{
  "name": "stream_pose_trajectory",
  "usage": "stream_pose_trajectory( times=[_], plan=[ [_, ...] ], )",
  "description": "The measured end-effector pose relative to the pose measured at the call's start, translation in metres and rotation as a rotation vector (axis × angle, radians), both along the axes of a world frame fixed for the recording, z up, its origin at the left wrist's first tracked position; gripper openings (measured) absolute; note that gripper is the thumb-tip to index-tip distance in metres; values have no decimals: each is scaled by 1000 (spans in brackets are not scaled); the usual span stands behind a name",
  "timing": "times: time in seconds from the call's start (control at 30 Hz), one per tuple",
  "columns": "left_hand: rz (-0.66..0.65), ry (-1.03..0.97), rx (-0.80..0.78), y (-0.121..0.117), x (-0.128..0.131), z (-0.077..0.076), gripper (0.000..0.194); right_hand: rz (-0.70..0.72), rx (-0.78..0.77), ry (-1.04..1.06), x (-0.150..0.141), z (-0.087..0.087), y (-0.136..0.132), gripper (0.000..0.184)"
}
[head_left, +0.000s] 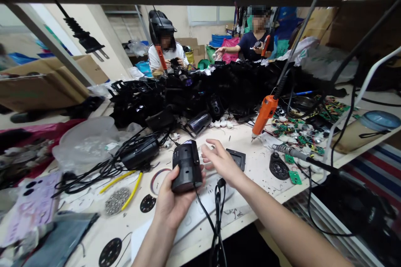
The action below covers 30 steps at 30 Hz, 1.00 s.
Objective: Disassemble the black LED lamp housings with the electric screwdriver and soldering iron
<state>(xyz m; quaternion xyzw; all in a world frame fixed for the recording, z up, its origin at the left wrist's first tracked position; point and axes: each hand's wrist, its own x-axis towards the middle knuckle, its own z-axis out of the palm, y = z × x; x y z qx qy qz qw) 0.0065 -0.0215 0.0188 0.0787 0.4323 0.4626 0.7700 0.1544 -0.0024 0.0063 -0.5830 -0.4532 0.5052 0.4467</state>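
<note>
My left hand (pixel 176 206) is wrapped round a black plastic device housing (pixel 185 167), tilted up above the table. A black cable (pixel 205 210) runs from its lower end and hangs in a bundle over the table edge. To the right of the housing is my right hand (pixel 224 163), fingers spread and slightly blurred, with nothing seen in it. Whether its fingertips touch the housing I cannot tell. Behind that hand lies a flat black rectangular part (pixel 237 158). An orange electric screwdriver (pixel 265 114) hangs tip down beyond it.
Left of my hands are a heap of small screws (pixel 117 201), a yellow-handled tool (pixel 137 190) and another black housing (pixel 140 152) with cables. Black parts (pixel 250 83) pile up at the back. Green circuit boards (pixel 310 133) lie right. Two people work opposite. A plug (pixel 83 35) hangs overhead.
</note>
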Motion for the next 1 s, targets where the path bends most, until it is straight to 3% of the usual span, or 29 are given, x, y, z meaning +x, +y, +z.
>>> stream_pose_trajectory(
  times=[0.17, 0.33, 0.47, 0.6, 0.7, 0.83, 1.0],
  plan=[
    [53, -115, -25, 2, -2, -7, 31, -13, 60, -16, -10, 5, -36, 41],
    [128, 2, 58, -2, 4, -14, 17, -42, 122, -111, -30, 11, -56, 55],
    [168, 94, 144, -8, 8, -12, 19, -94, 123, -56, -36, 10, -59, 44],
    [147, 164, 197, -15, 7, -10, 25, -45, 148, -63, -26, 13, -66, 39],
    [53, 241, 258, -27, 8, -4, 41, -4, 222, -124, -6, 20, -73, 36],
    [-156, 254, 311, -57, 22, 12, 73, -112, 270, -109, 23, 26, -94, 45],
    [-459, 269, 313, -89, 40, 31, 84, -298, 324, -111, 35, 5, -157, 37]
  ],
)
